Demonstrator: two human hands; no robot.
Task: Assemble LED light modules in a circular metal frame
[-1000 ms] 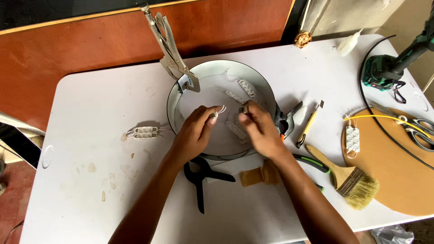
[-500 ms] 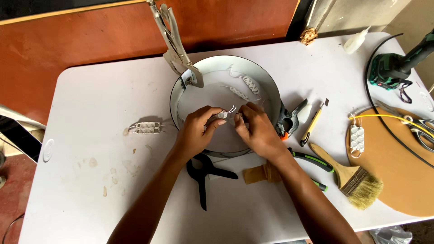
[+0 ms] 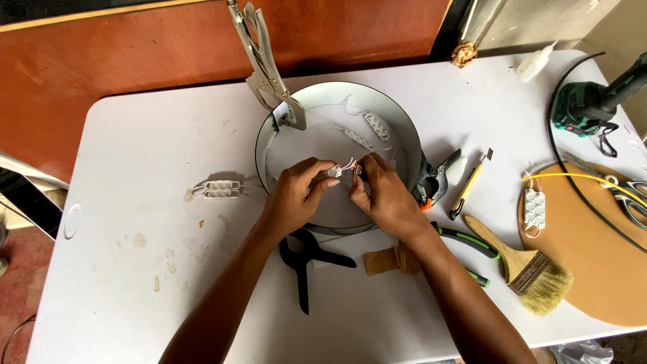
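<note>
My left hand (image 3: 296,195) and my right hand (image 3: 385,195) meet over a round white tray with a metal rim (image 3: 404,128). Between their fingertips they pinch a small white light module with thin wires (image 3: 342,168). Two more white modules (image 3: 367,131) lie wired together inside the tray at the back. Silver locking pliers (image 3: 266,67) are clamped on the tray's far left rim. A black spring clamp (image 3: 306,259) lies on the white table (image 3: 135,269) just under my left wrist.
A loose light module (image 3: 219,189) lies left of the tray. To the right are a black and orange clamp (image 3: 431,182), a yellow knife (image 3: 468,189), green-handled pliers (image 3: 465,243), a paintbrush (image 3: 529,273), a round wooden disc (image 3: 600,256), scissors (image 3: 623,192) and a green power tool (image 3: 593,101).
Both hands have drawn closer together over the tray's front, and the small module with its wires is now pinched between them.
</note>
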